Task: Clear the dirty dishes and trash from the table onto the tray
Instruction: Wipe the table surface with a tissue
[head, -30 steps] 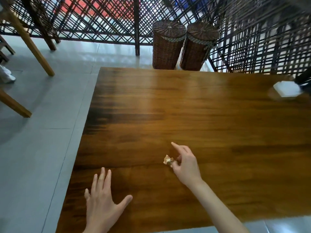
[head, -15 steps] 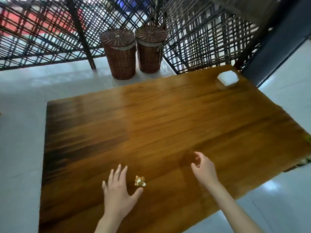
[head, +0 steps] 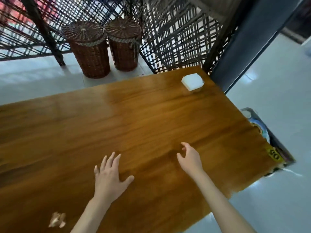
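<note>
The left hand (head: pixel 110 178) is spread with straight fingers over the wooden table (head: pixel 151 118); nothing is held. The right hand (head: pixel 190 158) is kept just above the wood, fingers loosely curled and empty. A crumpled scrap of trash (head: pixel 57 220) — blurred — is seen on the near left of the tabletop, apart from both hands. A white block (head: pixel 192 81) is set at the far corner, and the tray (head: pixel 257 115) is glimpsed past the right edge.

A pale, glossy tiled floor (head: pixel 269 84) is seen, brightened by daylight reflections. Two lidded wicker baskets (head: pixel 104 47) are set side by side before a dark woven lattice screen (head: pixel 176 39) — beyond it, a dark grey post (head: pixel 244 42) is angled.
</note>
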{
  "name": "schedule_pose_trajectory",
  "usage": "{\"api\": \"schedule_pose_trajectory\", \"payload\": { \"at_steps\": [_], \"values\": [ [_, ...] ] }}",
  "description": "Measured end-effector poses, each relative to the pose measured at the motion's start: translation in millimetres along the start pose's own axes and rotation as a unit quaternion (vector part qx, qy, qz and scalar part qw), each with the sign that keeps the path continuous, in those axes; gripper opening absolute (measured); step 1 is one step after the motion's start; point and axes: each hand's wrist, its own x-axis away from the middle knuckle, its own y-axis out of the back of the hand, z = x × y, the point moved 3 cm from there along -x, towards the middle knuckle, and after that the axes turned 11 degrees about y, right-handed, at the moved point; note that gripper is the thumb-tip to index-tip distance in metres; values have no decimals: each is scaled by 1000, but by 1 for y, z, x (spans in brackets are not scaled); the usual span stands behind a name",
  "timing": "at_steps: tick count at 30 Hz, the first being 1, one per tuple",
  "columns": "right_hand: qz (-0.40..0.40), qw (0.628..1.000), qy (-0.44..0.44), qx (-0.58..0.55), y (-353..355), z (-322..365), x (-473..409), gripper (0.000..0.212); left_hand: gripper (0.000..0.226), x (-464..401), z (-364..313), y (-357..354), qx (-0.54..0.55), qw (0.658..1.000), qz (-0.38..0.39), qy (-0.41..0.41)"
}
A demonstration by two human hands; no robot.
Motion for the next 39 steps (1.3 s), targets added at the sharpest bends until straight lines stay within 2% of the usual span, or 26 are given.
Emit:
{"api": "schedule_pose_trajectory", "payload": {
  "at_steps": [8,15,21,28,30,32,34,36,39],
  "values": [
    [13,994,86,66,76,-66,-120,50,91,-41,-142,-51,24,998,-39,44],
    [-17,984,139,114,113,-82,-243,54,91,-79,-212,-84,5,997,-56,52],
    [-33,973,159,166,123,-81,-319,61,89,-103,-230,-87,-9,994,-85,68],
    [15,961,173,214,113,-70,-373,71,87,-108,-230,-90,-15,990,-92,109],
    [-20,951,198,237,115,-61,-381,64,86,-107,-231,-88,-8,989,-98,112],
    [-101,937,228,245,119,-51,-385,52,85,-109,-232,-86,0,988,-107,113],
    [-143,932,236,235,121,-45,-387,48,85,-111,-233,-84,-4,987,-110,113],
    [-117,938,235,226,121,-42,-392,52,85,-112,-234,-82,-6,987,-113,113],
    [-4,948,205,243,115,-44,-402,58,85,-112,-235,-81,-4,987,-110,114]
  ]
}}
